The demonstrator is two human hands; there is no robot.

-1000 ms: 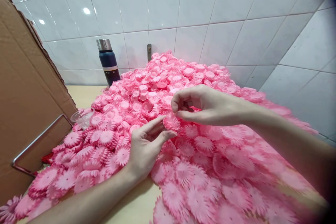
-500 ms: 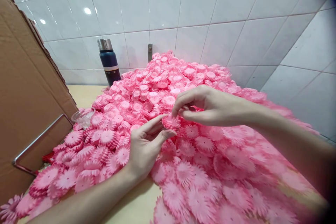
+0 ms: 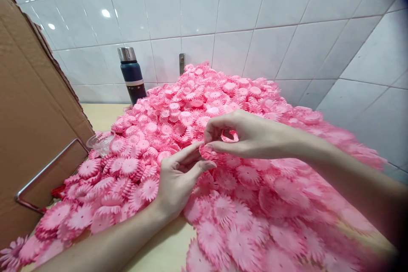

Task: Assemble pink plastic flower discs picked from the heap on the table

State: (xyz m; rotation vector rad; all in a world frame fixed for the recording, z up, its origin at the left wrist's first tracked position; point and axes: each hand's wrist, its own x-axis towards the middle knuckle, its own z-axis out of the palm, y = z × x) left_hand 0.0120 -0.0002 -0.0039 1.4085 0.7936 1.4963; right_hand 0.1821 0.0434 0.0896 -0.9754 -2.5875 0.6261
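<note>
My left hand point(image 3: 178, 178) holds a small stack of pink artificial flower petals point(image 3: 208, 153) between thumb and fingers, above the heap. From the right, my right hand point(image 3: 229, 136) is closed in a pinch at the top of the same petals, its thumb over them. The right fingertips partly hide the petals, so I cannot tell how they are layered. All around and under both hands spreads a large pile of pink flower petals point(image 3: 149, 127) with fringed edges, many with a tiny centre hole.
A dark blue bottle point(image 3: 132, 74) with a steel cap stands behind the pile, against the tiled wall point(image 3: 248, 4). On the left are a cardboard box point(image 3: 35, 106), a bent metal rod point(image 3: 47, 170) and a clear plastic cup point(image 3: 98, 142). Bare tabletop point(image 3: 165, 242) shows below my left wrist.
My right hand has moved slightly left and down, its thumb coming onto the petals. My left hand stays nearly where it was, still holding them.
</note>
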